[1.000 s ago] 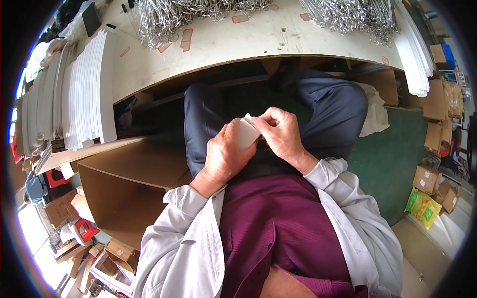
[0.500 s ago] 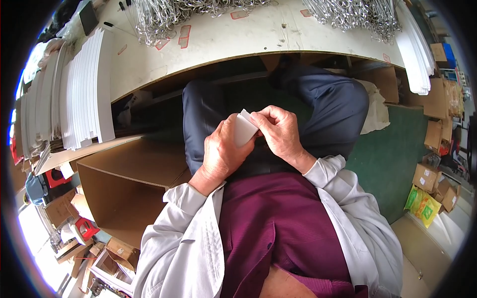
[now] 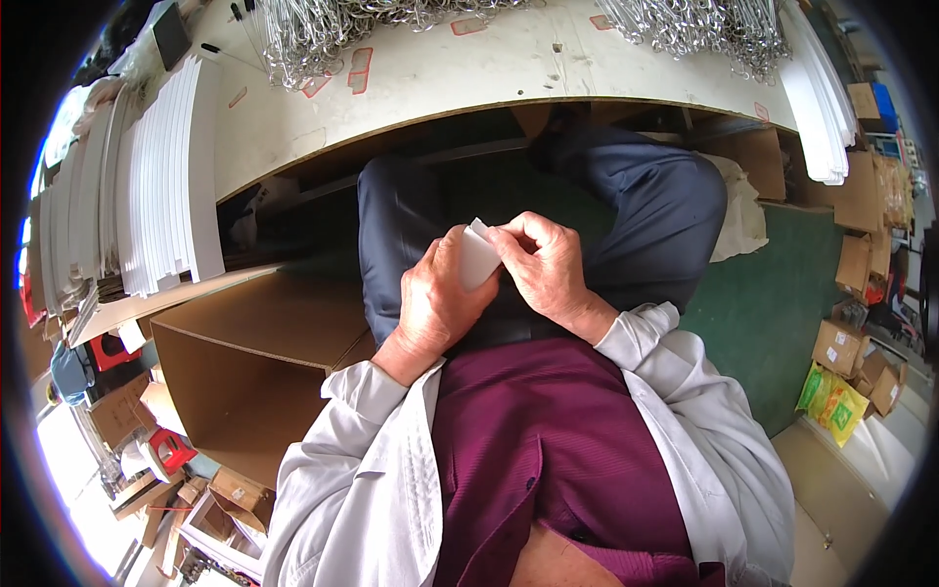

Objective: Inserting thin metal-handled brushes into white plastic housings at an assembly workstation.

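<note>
Worktable (image 3: pixel 460 78): pale and broad, spanning the top of my remote view; I place everything else by it.
Open carton (image 3: pixel 264 328): large, brown, on the worktable's near side toward its left end; inner walls show, though I cannot see all of its inside.
White strips (image 3: pixel 171 186): long, set side by side at the worktable's left end.
Metal wires (image 3: pixel 690 34): silvery, loop-ended, heaped on the worktable's far right part.
Left hand (image 3: pixel 437 296): before the worktable's near edge, curled nearly closed around the white piece.
Right hand (image 3: pixel 550 274): just beside it, thumb and forefinger pinched at the piece's upper edge.
White piece (image 3: pixel 478 260): small, flat, tilted, between both hands, nearer me than the worktable's edge.
Step in hand: I judge it fingertip work along that upper edge.
Next move: it calls, I think, for a steady left grip and light right fingertips.
</note>
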The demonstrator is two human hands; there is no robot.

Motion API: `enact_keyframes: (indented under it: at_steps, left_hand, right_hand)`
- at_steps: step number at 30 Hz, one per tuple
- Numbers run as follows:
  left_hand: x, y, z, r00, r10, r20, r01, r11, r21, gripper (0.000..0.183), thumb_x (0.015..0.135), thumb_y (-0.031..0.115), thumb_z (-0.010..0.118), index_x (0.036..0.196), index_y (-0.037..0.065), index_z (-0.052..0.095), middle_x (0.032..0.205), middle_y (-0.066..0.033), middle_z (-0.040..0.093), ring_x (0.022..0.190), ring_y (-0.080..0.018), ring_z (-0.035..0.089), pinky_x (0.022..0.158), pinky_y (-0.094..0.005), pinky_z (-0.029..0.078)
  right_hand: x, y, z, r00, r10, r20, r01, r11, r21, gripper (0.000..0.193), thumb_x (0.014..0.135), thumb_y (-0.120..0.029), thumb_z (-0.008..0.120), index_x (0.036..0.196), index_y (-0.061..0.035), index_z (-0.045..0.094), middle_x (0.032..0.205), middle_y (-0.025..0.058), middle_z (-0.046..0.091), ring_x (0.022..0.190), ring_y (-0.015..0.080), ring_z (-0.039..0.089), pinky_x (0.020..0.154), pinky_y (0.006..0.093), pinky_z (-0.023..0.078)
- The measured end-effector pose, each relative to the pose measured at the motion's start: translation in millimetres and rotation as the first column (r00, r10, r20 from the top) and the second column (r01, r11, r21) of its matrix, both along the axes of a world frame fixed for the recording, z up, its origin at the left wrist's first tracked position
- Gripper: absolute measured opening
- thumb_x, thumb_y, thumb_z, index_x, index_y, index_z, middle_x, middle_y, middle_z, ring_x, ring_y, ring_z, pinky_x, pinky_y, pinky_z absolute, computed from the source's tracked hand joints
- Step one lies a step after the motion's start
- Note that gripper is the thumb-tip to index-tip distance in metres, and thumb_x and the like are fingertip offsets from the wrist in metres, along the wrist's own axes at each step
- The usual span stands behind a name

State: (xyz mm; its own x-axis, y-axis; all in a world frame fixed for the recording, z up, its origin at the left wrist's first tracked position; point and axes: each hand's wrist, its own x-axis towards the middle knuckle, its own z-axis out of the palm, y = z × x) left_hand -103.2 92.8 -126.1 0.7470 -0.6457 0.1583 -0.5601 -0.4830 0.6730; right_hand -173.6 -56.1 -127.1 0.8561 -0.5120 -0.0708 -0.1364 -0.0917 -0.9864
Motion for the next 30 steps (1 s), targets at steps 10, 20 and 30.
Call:
enact_keyframes:
  at_steps: [10,20,30]
  left_hand:
    - [-3.6,2.8,0.4,0.998,0.002,-0.07,0.002,0.999,0.05,0.061,0.074,0.021,0.089,0.123,-0.001,0.061,0.102,-0.0213,0.072,0.09,-0.039,0.073,0.078,-0.0437,0.061]
    - [-3.2,5.1,-4.1,1.0,-0.023,0.012,0.023,1.0,0.005,0.057,0.076,0.02,0.085,0.123,0.001,0.059,0.096,-0.017,0.07,0.084,-0.0361,0.073,0.07,-0.0439,0.061]
    - [3.6,8.6,-5.3,0.996,0.016,-0.088,-0.019,0.999,-0.04,0.061,0.075,0.021,0.084,0.126,-0.001,0.059,0.101,-0.0203,0.071,0.088,-0.039,0.073,0.075,-0.0448,0.061]
  right_hand:
    - [10.9,-11.6,6.1,0.986,0.097,-0.133,-0.092,0.995,0.043,0.025,0.09,-0.016,0.079,0.077,0.0026,0.069,0.07,0.0108,0.072,0.063,0.009,0.066,0.058,0.0288,0.052]
    - [10.6,-11.0,1.7,0.985,0.133,-0.113,-0.137,0.99,-0.028,0.027,0.092,-0.019,0.078,0.079,0.0028,0.069,0.069,0.0117,0.072,0.062,0.01,0.065,0.057,0.0302,0.052]
    - [-2.0,6.9,-5.0,0.973,0.205,0.11,-0.194,0.976,-0.101,0.037,0.099,-0.021,0.071,0.127,0.0033,0.068,0.105,0.0219,0.075,0.093,0.0292,0.076,0.078,0.0354,0.058]
